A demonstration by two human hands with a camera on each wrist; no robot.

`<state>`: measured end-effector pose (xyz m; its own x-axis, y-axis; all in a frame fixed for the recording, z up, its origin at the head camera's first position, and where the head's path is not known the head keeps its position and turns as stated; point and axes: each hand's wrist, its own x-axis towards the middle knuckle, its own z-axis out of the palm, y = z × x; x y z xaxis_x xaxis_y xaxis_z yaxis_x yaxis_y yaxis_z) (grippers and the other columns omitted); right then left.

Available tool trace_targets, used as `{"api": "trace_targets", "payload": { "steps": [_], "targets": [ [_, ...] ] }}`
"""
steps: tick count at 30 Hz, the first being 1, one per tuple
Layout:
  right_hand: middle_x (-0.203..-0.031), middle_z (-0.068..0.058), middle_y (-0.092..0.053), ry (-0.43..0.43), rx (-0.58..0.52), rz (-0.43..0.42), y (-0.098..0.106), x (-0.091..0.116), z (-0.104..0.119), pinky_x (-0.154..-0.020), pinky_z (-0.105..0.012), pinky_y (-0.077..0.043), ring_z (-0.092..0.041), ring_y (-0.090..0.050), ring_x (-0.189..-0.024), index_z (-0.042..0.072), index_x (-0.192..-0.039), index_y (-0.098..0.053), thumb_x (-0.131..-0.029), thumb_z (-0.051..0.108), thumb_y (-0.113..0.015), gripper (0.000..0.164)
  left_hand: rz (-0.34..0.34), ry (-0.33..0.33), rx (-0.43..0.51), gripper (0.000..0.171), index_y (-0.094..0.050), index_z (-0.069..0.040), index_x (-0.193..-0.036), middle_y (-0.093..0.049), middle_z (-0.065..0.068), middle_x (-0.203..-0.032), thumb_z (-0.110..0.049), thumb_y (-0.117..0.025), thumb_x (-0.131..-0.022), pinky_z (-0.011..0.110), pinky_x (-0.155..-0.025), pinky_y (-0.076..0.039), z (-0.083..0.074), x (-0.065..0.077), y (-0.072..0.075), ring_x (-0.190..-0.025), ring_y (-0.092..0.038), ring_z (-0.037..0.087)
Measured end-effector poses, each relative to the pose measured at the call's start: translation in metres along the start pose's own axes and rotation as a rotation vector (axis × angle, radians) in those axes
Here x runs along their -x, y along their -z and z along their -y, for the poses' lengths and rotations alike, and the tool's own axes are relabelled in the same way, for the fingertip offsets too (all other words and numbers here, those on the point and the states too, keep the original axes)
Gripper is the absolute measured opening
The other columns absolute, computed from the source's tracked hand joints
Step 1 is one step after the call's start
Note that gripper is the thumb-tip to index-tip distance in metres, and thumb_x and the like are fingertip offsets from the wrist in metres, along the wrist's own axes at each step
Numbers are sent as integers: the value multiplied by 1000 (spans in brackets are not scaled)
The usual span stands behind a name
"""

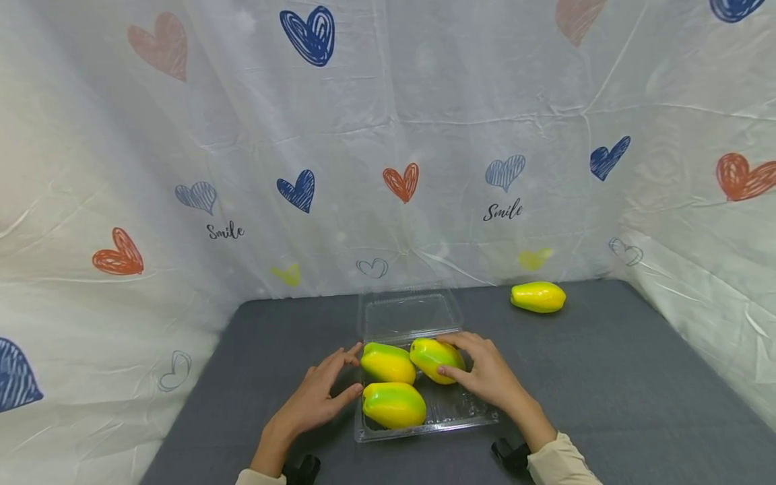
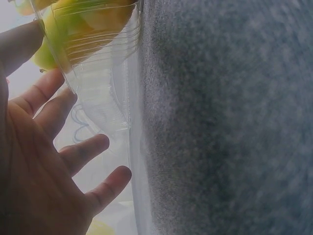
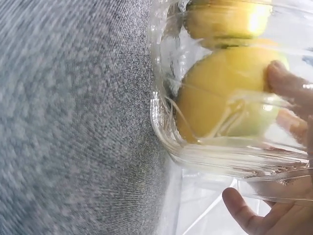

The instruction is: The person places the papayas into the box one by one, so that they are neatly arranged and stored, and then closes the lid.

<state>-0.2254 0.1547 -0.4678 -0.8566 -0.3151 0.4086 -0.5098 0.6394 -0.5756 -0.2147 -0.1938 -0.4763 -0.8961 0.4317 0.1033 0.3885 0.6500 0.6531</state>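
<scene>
A clear plastic clamshell box (image 1: 456,405) lies open on the table, holding three yellow-green papayas. At its back right is one papaya (image 1: 432,358), which my right hand (image 1: 490,372) grips with thumb in front and fingers behind. The right wrist view shows the thumb against that papaya (image 3: 220,93) through the clear wall. Along the box's left side, a back papaya (image 1: 388,364) and a front papaya (image 1: 395,405) lie one behind the other. My left hand (image 1: 316,396) is beside the left rim, its fingers spread and holding nothing; the fingertips are at the box wall.
The box's clear lid (image 1: 411,314) is folded back toward the curtain. Another papaya (image 1: 538,297) lies at the back right of the dark grey table (image 1: 594,391). A white curtain (image 1: 351,121) printed with hearts hangs behind and at both sides.
</scene>
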Motion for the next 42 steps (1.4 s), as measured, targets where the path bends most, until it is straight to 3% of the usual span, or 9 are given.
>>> {"api": "trace_targets", "payload": {
  "steps": [10,33,42],
  "targets": [
    [-125,7,-70,0,-1,10,-1,1,-1,-98,-61,-44,-22,-65,-115,23,-133,-67,-85,34,-83,52,-3,-9,-10,33,-53,-25,-129,-29,-10,-168,-43,-61,-102,74,-106,-26,0,1,0,-155,-26,40],
    [-124,8,-69,66,-22,2,1,0,-2,-89,-42,-40,-19,-65,-113,19,-134,-67,-84,33,-84,54,-5,-18,-8,34,-52,-24,-130,-29,-5,-168,-43,-60,-102,77,-106,-23,0,0,0,-155,-25,41],
    [-127,6,-69,54,-19,-2,2,1,-1,-96,-54,-42,-23,-64,-117,20,-135,-67,-86,34,-82,53,-2,-15,-4,35,-51,-23,-131,-28,-9,-168,-42,-60,-103,77,-107,-23,0,0,0,-155,-25,40]
  ]
}}
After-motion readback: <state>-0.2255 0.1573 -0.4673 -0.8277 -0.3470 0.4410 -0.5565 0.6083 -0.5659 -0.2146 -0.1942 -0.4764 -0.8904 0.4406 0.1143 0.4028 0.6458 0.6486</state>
